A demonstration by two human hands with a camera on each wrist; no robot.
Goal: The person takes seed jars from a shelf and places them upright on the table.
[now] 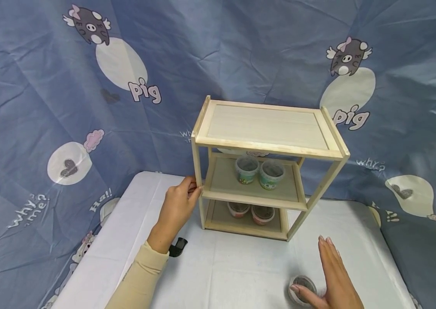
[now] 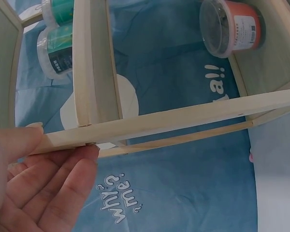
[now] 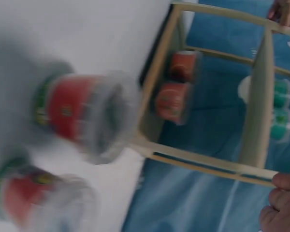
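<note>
A small wooden shelf rack (image 1: 268, 125) stands on the white table. My left hand (image 1: 179, 204) grips its front left post (image 2: 169, 121) near the middle shelf, thumb on one side and fingers on the other. My right hand (image 1: 335, 279) is held out at the lower right, fingers straight and thumb apart. Behind that thumb is a grey-topped tub (image 1: 302, 281) on the table; whether they touch cannot be told. Two red tubs with clear rims, an upper one (image 3: 72, 108) and a lower one (image 3: 26, 198), appear blurred in the right wrist view.
Two green tubs, a left one (image 1: 246, 169) and a right one (image 1: 272, 174), stand on the middle shelf. Two red tubs (image 1: 263, 214) are on the bottom shelf. A blue patterned cloth (image 1: 241, 51) hangs behind the white table (image 1: 241, 266).
</note>
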